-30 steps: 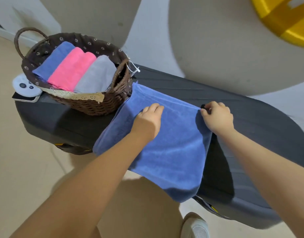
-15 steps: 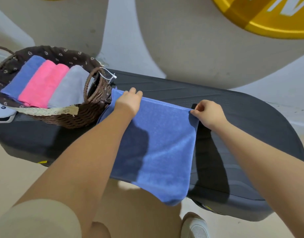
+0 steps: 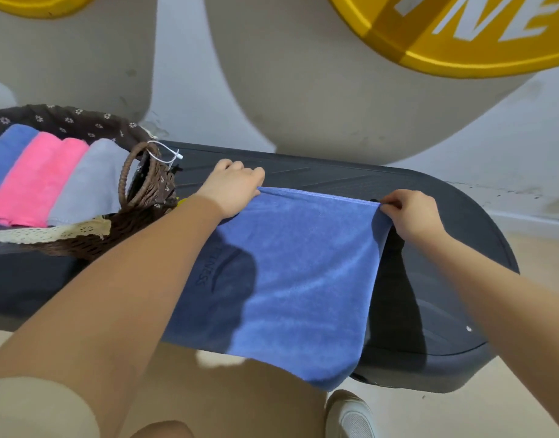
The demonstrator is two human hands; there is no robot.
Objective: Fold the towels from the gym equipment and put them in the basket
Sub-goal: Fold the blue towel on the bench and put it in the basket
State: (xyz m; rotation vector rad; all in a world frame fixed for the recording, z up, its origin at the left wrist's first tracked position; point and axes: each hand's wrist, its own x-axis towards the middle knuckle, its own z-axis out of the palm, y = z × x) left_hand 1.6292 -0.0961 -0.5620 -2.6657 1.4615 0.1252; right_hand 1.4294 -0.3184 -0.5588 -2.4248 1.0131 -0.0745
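Now both hands pinch the far corners of the blue towel (image 3: 303,273), left hand (image 3: 234,184) beside the wicker basket (image 3: 145,197), right hand (image 3: 410,213) opposite, cloth draped across the dark gym platform (image 3: 429,191).

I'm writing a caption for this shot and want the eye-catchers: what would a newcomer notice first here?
First the blue towel, spread over the dark gym platform in the middle, its far edge pinched by the left hand and the right hand. Next the wicker basket at the left, holding folded blue, pink and grey towels side by side. A big yellow sign fills the top right.
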